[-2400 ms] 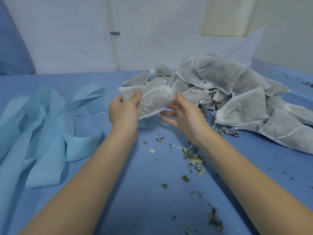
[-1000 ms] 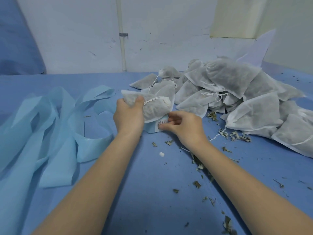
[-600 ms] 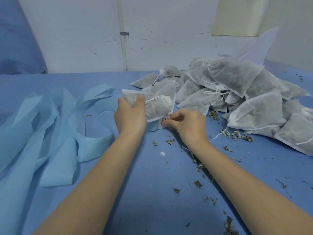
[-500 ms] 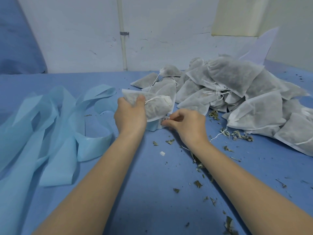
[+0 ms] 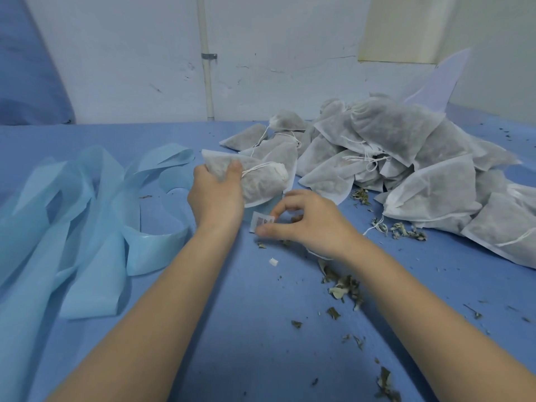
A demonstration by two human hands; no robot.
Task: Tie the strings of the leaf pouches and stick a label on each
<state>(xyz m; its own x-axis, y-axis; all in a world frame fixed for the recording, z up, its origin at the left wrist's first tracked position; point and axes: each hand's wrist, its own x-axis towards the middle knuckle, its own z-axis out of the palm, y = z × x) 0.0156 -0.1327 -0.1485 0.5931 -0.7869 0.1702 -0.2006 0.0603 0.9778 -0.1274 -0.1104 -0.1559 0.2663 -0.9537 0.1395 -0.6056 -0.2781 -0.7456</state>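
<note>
The right hand (image 5: 307,221) pinches a small white label (image 5: 262,221) between thumb and forefinger, its other fingers curled loosely above; the label sits low over the table, just under the pouch. Beside it, the left hand (image 5: 216,195) grips a leaf pouch (image 5: 258,182) by one end, thumb on top and fingers wrapped beneath, holding it clear of the blue table (image 5: 232,329). A white string (image 5: 258,168) runs across the pouch from under the thumb; whether it is properly knotted I cannot tell from here.

Behind the hands, a light blue backing strip (image 5: 95,216) lies looped and tangled to the left, and to the right a heap of pouches (image 5: 406,161) waits, with strings trailing. Dry leaf crumbs (image 5: 343,285) are scattered over the cloth near the right wrist.

Trouble looks likeliest with the label itself. Held by one edge, it may curl and stick to the fingers, or fold on itself before it reaches the fabric. The pouch is soft and lumpy, so a label pressed there may wrinkle or catch on the string. Leaf dust on the fingertips may also weaken the glue.
</note>
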